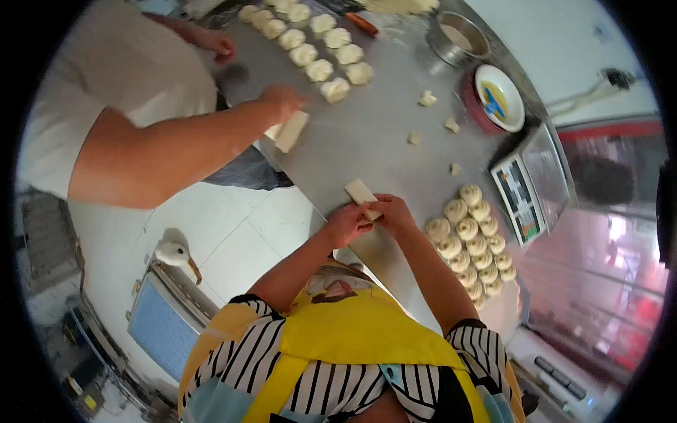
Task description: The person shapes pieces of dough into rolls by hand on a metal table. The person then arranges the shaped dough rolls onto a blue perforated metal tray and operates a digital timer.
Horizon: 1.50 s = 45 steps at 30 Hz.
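A pale, flat strip of dough (360,191) is pinched at its near end, just over the front edge of the metal table. The fingers of my left hand (347,225) close on it from the left. From the other side, my right hand (393,213) grips the same end with thumb and fingers, so the fingertips nearly meet. The strip's far end points away from me, up and to the left. Coiled dough rolls (467,228) sit in rows to the right of my right hand. Small dough scraps (414,138) lie beyond the strip.
At left, a co-worker's blurred hand (282,104) is by more dough strips (290,132). Dough pieces (303,54) stand in rows behind. A scale (518,197), a white bowl (518,99) with yellow liquid and a blue-handled tool, and a metal pot (437,49) line the right side.
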### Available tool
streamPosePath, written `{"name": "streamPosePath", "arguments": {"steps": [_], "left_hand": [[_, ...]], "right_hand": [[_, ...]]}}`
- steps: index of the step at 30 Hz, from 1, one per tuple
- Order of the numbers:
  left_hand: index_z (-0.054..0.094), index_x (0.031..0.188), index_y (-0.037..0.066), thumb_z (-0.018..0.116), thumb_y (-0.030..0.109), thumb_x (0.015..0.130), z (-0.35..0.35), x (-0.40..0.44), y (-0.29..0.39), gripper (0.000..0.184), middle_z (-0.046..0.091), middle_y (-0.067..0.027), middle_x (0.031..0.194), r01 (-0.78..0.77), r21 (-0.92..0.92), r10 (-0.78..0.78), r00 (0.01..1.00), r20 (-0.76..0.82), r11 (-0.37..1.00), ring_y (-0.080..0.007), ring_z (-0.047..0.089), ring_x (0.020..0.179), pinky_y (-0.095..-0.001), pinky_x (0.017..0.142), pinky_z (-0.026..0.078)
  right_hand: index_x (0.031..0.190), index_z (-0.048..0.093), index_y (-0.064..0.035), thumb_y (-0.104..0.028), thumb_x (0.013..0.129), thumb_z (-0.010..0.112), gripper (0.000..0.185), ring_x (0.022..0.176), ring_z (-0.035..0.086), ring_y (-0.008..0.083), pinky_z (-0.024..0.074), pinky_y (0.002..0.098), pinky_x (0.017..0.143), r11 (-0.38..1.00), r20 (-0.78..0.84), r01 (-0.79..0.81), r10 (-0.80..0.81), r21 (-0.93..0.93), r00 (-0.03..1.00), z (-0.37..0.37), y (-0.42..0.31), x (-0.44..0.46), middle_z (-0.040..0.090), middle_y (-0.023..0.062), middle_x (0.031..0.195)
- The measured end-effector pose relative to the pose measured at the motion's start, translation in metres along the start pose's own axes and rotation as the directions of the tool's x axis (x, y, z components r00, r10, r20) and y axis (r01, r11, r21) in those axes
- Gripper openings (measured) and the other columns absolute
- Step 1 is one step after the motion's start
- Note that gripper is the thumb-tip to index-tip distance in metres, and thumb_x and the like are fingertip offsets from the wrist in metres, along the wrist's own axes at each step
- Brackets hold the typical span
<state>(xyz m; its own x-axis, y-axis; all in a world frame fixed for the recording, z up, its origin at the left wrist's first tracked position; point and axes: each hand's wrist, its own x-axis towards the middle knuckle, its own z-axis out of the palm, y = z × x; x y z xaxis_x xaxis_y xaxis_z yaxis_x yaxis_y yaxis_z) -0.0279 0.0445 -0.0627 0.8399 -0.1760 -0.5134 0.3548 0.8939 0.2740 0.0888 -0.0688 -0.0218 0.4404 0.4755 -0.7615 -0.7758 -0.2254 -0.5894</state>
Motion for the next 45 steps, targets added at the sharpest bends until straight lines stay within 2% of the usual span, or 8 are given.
{"name": "streamPosePath", "arguments": {"steps": [19, 26, 29, 34, 37, 39, 41, 45], "left_hand": [[0.056, 0.106, 0.0, 0.045, 0.056, 0.093, 0.125, -0.085, -0.043, 0.058, 0.063, -0.0141, 0.083, 0.08, 0.597, -0.304, 0.909, 0.285, 0.798, -0.0208, 0.063, 0.065, -0.0325, 0.056, 0.053], [0.056, 0.112, 0.003, 0.048, 0.054, 0.093, 0.114, -0.116, -0.054, 0.055, 0.065, -0.0133, 0.091, 0.183, 0.565, -0.382, 0.888, 0.257, 0.805, -0.0184, 0.063, 0.076, -0.0319, 0.066, 0.051], [0.06, 0.096, 0.006, 0.065, 0.039, 0.084, 0.075, -0.097, -0.056, 0.035, 0.065, -0.0107, 0.088, -0.64, 0.767, -0.272, 0.733, 0.624, 0.035, -0.0235, 0.062, 0.075, -0.0354, 0.068, 0.049], [0.057, 0.106, 0.005, 0.057, 0.026, 0.09, 0.069, -0.112, -0.049, 0.027, 0.062, -0.0111, 0.091, -0.725, 0.632, -0.265, 0.688, 0.675, -0.275, -0.0249, 0.06, 0.088, -0.0347, 0.079, 0.046], [0.056, 0.103, 0.002, 0.053, 0.027, 0.094, 0.103, -0.138, -0.033, 0.026, 0.059, -0.0058, 0.09, 0.263, 0.798, -0.507, 0.86, 0.061, 0.542, -0.0179, 0.057, 0.082, -0.0308, 0.075, 0.045], [0.057, 0.102, 0.002, 0.054, 0.027, 0.094, 0.1, -0.142, -0.027, 0.027, 0.059, -0.007, 0.091, -0.05, 0.849, -0.448, 0.832, 0.327, 0.526, -0.0175, 0.057, 0.081, -0.0303, 0.073, 0.046], [0.055, 0.108, 0.002, 0.056, 0.03, 0.094, 0.073, -0.12, -0.039, 0.032, 0.061, -0.0098, 0.1, -0.352, 0.799, -0.208, 0.842, 0.498, 0.488, -0.0187, 0.06, 0.086, -0.0306, 0.077, 0.049], [0.048, 0.12, 0.002, 0.055, 0.022, 0.095, 0.079, -0.098, -0.045, 0.033, 0.062, -0.0136, 0.107, -0.049, 0.313, -0.014, 0.98, 0.196, 0.948, -0.0248, 0.062, 0.094, -0.0373, 0.088, 0.05]], "right_hand": [[0.109, 0.059, -0.0017, -0.005, 0.09, 0.059, 0.02, 0.081, 0.06, 0.013, 0.0506, 0.0275, 0.075, 0.897, 0.291, 0.396, -0.333, -0.194, 0.897, -0.07, 0.009, -0.21, 0.063, 0.005, 0.092], [0.108, 0.058, -0.0044, -0.011, 0.082, 0.068, 0.029, 0.099, 0.058, 0.0247, 0.0483, 0.035, 0.084, 0.342, 0.53, 0.747, -0.542, -0.57, 0.652, -0.051, 0.021, -0.235, 0.059, 0.0108, 0.102], [0.102, 0.058, -0.0051, -0.014, 0.078, 0.071, 0.029, 0.096, 0.057, 0.0308, 0.0464, 0.038, 0.084, 0.159, 0.568, 0.688, -0.452, -0.708, 0.688, -0.047, 0.029, -0.224, 0.058, 0.0129, 0.103], [0.089, 0.061, -0.0066, -0.01, 0.076, 0.073, 0.018, 0.094, 0.057, 0.0295, 0.0474, 0.0384, 0.08, -0.024, 0.716, 0.78, -0.416, -0.625, 0.561, -0.045, 0.045, -0.204, 0.06, 0.0111, 0.095], [0.082, 0.062, -0.0061, -0.01, 0.075, 0.073, 0.013, 0.091, 0.059, 0.0288, 0.0482, 0.0368, 0.077, 0.228, 0.598, 0.718, -0.423, -0.657, 0.681, -0.049, 0.037, -0.19, 0.061, 0.0111, 0.091], [0.079, 0.063, -0.0048, -0.008, 0.076, 0.072, 0.01, 0.08, 0.061, 0.0245, 0.0495, 0.0347, 0.069, -0.637, 0.782, 0.454, -0.482, -0.623, 0.396, -0.093, 0.03, -0.117, 0.061, 0.0109, 0.087], [0.1, 0.061, 0.0017, 0.0, 0.079, 0.067, 0.022, 0.074, 0.063, 0.0173, 0.0516, 0.0295, 0.063, 0.686, -0.114, 0.257, -0.445, -0.681, 0.888, -0.114, -0.01, -0.097, 0.061, 0.0101, 0.087], [0.13, 0.04, 0.0048, 0.002, 0.081, 0.064, 0.054, 0.093, 0.062, 0.0229, 0.0536, 0.035, 0.074, 0.799, 0.015, 0.574, -0.581, -0.181, 0.814, -0.131, -0.046, -0.049, 0.055, 0.0138, 0.111]]}}
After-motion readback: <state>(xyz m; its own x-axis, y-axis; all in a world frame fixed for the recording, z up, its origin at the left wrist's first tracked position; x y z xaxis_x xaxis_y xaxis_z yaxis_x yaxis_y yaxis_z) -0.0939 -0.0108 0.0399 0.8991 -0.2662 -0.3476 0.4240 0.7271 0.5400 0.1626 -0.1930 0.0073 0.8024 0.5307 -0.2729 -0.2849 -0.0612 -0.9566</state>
